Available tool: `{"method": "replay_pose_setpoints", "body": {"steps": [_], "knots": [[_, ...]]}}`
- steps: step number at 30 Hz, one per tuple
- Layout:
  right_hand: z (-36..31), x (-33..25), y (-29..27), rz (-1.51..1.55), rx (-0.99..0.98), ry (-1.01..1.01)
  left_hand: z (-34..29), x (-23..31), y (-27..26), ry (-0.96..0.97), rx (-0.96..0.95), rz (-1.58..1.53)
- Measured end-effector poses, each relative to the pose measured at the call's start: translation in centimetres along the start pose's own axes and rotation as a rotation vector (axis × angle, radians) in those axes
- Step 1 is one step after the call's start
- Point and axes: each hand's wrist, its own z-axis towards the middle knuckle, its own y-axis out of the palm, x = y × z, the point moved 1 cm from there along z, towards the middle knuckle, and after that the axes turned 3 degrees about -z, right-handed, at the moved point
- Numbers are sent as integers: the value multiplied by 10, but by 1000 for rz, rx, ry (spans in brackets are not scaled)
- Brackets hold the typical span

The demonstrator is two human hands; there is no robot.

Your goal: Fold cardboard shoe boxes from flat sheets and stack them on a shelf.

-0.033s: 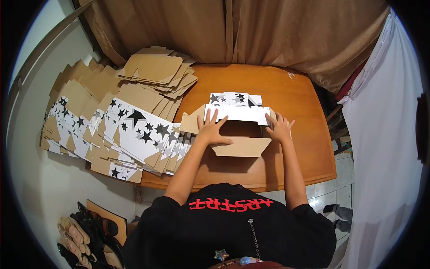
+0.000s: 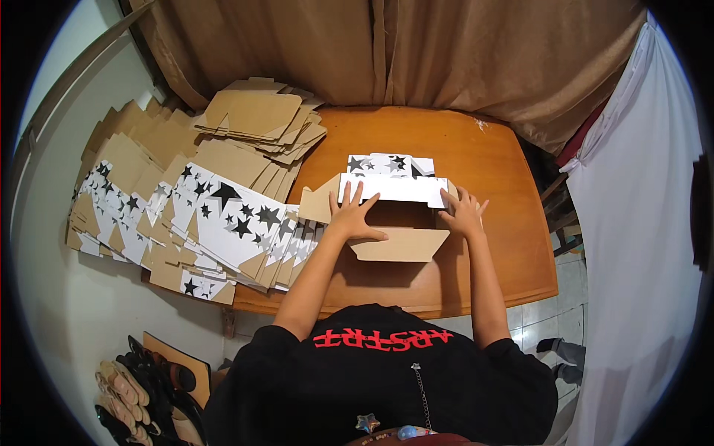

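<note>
A partly folded cardboard box (image 2: pixel 394 189) stands on the table in front of me, white with stars outside and plain brown inside. Its near brown flap (image 2: pixel 401 244) sticks out toward me, and the dark opening lies behind it. My left hand (image 2: pixel 351 217) grips the box's left side, fingers spread over the white panel and thumb along the brown flap. At the right side, my right hand (image 2: pixel 464 211) holds the box edge, with the thumb toward the opening and the fingers over the side flap. The undersides of both hands are hidden.
Flat star-printed cardboard blanks (image 2: pixel 230 215) lie overlapped on the table's left, beside a stack of brown blanks (image 2: pixel 256 115). A brown curtain (image 2: pixel 312 52) hangs behind the wooden table (image 2: pixel 461 149). White cloth (image 2: pixel 632 223) hangs at right; shoes (image 2: pixel 149 386) stand at lower left.
</note>
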Motion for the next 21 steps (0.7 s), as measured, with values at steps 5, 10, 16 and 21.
{"method": "replay_pose_setpoints", "body": {"steps": [5, 10, 16, 21], "knots": [[0, 27, 3, 233, 255, 362, 3, -2, 7, 32, -17, -70], [0, 92, 15, 1293, -94, 662, 2, 2, 6, 46, -2, -82], [16, 38, 19, 1233, 118, 156, -2, 5, 8, 38, -19, -52], [27, -26, 32, 628, 206, 77, 0, 3, 13, 35, 56, -93]]}}
